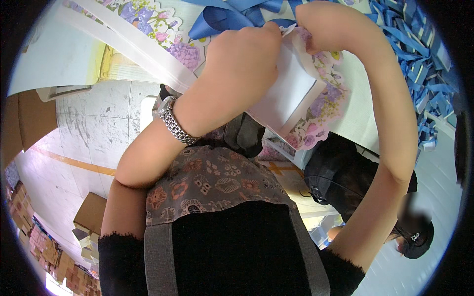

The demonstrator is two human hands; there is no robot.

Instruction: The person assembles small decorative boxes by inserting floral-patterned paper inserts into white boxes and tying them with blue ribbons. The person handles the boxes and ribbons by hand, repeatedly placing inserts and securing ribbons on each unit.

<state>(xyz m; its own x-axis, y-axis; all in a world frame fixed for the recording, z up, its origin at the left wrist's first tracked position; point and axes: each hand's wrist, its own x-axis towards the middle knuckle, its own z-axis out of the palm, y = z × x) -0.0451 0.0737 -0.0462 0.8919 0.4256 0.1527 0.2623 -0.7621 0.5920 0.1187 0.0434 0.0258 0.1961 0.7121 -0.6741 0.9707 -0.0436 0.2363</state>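
A floral-printed paper piece [323, 101] with a scalloped edge and a plain white inner panel tilts over the table edge, between my hands. My left hand [244, 56], with a metal watch [170, 121] on its wrist, is closed at its upper left edge; its fingertips are mostly hidden. A small white bit [288, 30] sticks out by the thumb. My right hand [313, 29] curls in from the far side, fingers bent round the paper's upper corner. Blue ribbon [222, 22] lies just beyond both hands.
More floral paper [185, 56] with white strips lies at the upper left. A large heap of blue ribbon pieces [424, 69] covers the table's right side. A person in a black cap [419, 241] is at lower right. Cardboard boxes [91, 214] stand on the floor at left.
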